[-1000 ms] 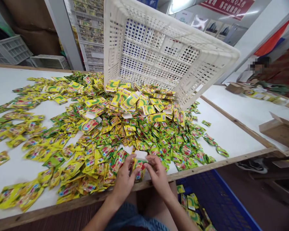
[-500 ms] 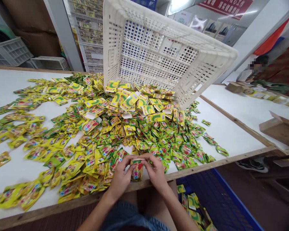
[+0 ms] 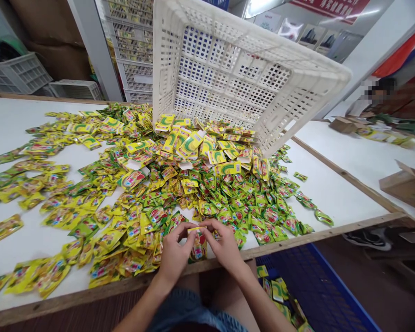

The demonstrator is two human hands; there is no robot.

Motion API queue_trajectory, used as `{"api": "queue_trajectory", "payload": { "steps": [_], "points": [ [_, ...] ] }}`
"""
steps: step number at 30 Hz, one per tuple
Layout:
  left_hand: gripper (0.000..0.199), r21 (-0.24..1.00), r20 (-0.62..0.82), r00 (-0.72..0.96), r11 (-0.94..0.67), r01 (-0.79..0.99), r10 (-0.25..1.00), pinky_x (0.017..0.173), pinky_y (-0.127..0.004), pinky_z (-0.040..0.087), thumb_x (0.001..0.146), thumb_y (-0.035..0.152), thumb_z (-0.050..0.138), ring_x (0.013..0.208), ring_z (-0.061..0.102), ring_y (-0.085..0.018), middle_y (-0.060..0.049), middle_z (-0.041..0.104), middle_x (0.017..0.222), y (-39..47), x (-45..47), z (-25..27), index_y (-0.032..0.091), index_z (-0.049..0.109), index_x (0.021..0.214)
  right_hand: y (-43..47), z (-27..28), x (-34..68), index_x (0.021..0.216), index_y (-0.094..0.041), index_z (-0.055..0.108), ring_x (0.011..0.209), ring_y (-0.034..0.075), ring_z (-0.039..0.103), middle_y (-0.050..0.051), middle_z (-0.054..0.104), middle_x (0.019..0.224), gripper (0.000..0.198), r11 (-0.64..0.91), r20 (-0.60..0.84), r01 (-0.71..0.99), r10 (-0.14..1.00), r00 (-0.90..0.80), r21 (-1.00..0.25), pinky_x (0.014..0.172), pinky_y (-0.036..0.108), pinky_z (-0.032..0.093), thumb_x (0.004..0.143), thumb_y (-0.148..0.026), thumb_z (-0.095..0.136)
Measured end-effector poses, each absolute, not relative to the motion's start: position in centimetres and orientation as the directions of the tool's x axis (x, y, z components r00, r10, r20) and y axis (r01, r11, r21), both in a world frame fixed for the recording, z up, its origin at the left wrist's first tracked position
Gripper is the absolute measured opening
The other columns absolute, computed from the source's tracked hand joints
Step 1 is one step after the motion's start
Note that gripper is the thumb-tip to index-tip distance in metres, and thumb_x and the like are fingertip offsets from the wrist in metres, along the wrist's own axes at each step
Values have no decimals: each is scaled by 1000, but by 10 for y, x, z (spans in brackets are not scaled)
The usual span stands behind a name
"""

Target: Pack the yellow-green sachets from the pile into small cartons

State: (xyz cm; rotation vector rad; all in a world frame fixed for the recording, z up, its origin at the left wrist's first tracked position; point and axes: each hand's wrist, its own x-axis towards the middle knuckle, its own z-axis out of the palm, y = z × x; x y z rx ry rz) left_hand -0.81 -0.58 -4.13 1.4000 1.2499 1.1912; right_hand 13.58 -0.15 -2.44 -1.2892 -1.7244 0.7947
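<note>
Near the front edge of the table, I hold a small printed candy box (image 3: 198,249) upright between both hands. My left hand (image 3: 174,256) grips its left side, and my right hand (image 3: 224,249) grips the right side. Both thumbs press near its top edge, where a yellow flap shows; the fingers behind are partly hidden. Just beyond my hands lies a wide heap of small green candy packets (image 3: 263,214) and yellow candy packets (image 3: 107,242). Yellow flat cartons (image 3: 190,144) are piled on top of the heap at the back.
A white plastic crate (image 3: 221,97) lies tipped on its side behind the heap, mouth towards me. Below the table at right, a blue crate (image 3: 327,286) holds several yellow boxes. An open cardboard box (image 3: 404,186) stands on the right-hand table, with a person (image 3: 378,94) further back.
At the box's top, the pale flap edge has given way to a yellow flap under my thumbs. My hands stay at the same spot while the view shifts slightly left.
</note>
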Motion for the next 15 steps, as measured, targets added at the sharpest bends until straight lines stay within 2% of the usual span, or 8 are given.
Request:
{"api": "queue_trajectory", "payload": {
  "steps": [3, 7, 12, 15],
  "points": [
    [17, 985, 95, 20, -97, 143, 995, 73, -27, 48, 80, 27, 55, 78, 64, -18, -4, 70, 87, -4, -7, -42, 18, 66, 89, 1, -21, 138, 86, -19, 63, 74, 15, 60, 3, 65, 79, 15, 254, 218, 441, 967, -131, -861, 69, 26, 46, 85, -26, 50],
    [15, 981, 147, 52, -152, 123, 988, 85, -29, 45, 79, 25, 57, 91, 62, -20, -4, 70, 93, -5, -10, -47, 20, 69, 88, -1, -33, 141, 86, -19, 63, 82, 16, 60, 3, 65, 83, 14, 266, 228, 364, 963, -145, -893, 75, 27, 46, 85, -25, 50],
    [13, 977, 165, 86, -174, 119, 983, 86, -31, 46, 79, 25, 59, 92, 62, -20, -5, 70, 92, -10, -13, -52, 21, 70, 85, -8, -46, 133, 92, -19, 61, 86, 17, 60, 4, 65, 89, 14, 252, 220, 296, 966, -140, -921, 76, 28, 48, 83, -23, 51],
    [25, 986, 147, 75, -152, 65, 986, 86, -32, 47, 81, 27, 56, 95, 61, -20, -6, 66, 104, -14, -12, -53, 22, 63, 104, -16, -28, 149, 89, -20, 60, 83, 18, 60, 5, 65, 86, 15, 281, 262, 408, 960, -101, -869, 75, 28, 47, 85, -21, 46]
  ]
}}
